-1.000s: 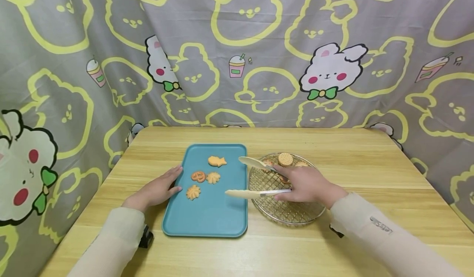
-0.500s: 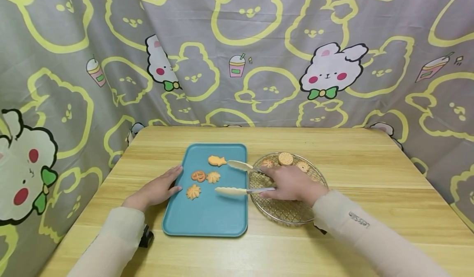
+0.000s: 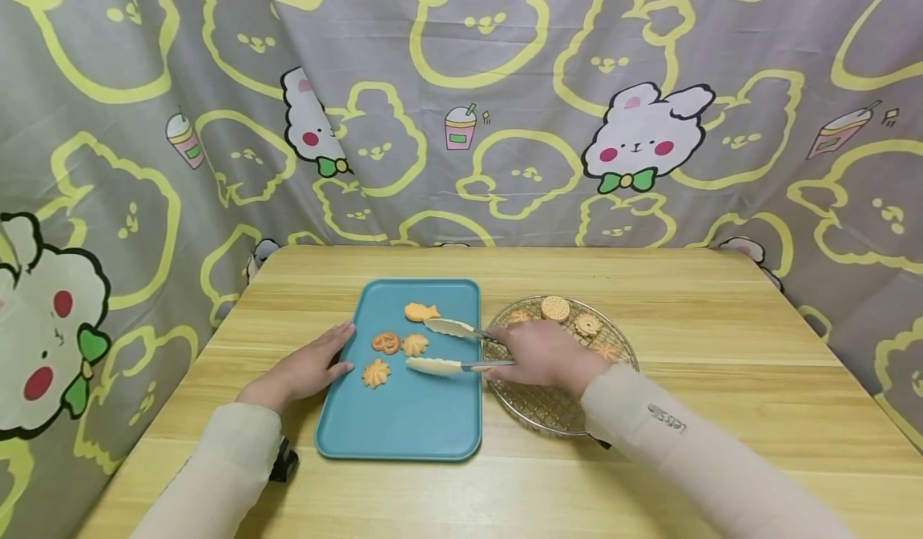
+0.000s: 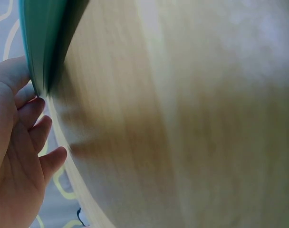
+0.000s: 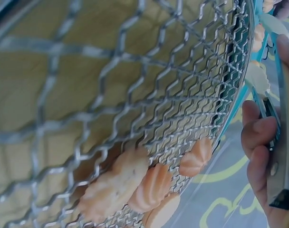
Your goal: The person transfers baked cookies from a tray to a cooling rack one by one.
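My right hand (image 3: 541, 352) grips a pair of tongs (image 3: 436, 365) with cream tips. The tips stand apart over the right part of a blue tray (image 3: 400, 427). Near them lie a fish-shaped cracker (image 3: 420, 311) and a flower-shaped cookie (image 3: 414, 345). Farther left on the tray are a pretzel (image 3: 385, 342) and another flower-shaped cookie (image 3: 376, 373). At the tray's left edge my left hand (image 3: 299, 369) touches the rim with relaxed fingers. In the right wrist view, curled fingers (image 5: 258, 135) hold the tongs' metal handle (image 5: 280, 156).
A round wire rack (image 3: 551, 419) stands right of the tray, partly under my right hand. On it sit a round cracker (image 3: 555, 308), a ring cookie (image 3: 588, 324) and other cookies (image 5: 151, 187). A patterned curtain (image 3: 461, 66) hangs behind the wooden table (image 3: 721, 347).
My right hand has moved left with the tongs, from over the rack to the tray. More cookies on the rack now show. The left hand and tray have stayed put.
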The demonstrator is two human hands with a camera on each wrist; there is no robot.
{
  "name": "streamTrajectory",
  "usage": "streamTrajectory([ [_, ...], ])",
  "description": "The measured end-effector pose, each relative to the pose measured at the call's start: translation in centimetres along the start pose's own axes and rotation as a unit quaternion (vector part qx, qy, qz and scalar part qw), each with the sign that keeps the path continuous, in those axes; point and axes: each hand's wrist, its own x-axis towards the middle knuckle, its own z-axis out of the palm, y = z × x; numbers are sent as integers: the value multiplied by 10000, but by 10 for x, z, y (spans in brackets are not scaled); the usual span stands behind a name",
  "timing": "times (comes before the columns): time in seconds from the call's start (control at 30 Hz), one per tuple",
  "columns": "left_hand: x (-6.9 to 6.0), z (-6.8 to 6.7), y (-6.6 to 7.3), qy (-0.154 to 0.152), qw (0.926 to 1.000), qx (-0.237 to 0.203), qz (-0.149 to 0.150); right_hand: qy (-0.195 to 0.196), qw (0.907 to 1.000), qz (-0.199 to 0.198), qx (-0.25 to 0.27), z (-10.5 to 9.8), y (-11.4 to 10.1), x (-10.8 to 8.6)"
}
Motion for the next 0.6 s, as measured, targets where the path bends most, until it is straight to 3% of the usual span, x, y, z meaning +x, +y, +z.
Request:
streamTrajectory([
  [0.6, 0, 0, -1, 14, 10000, 16, 15, -96, 9998, -63, -183, 0, -11, 11],
])
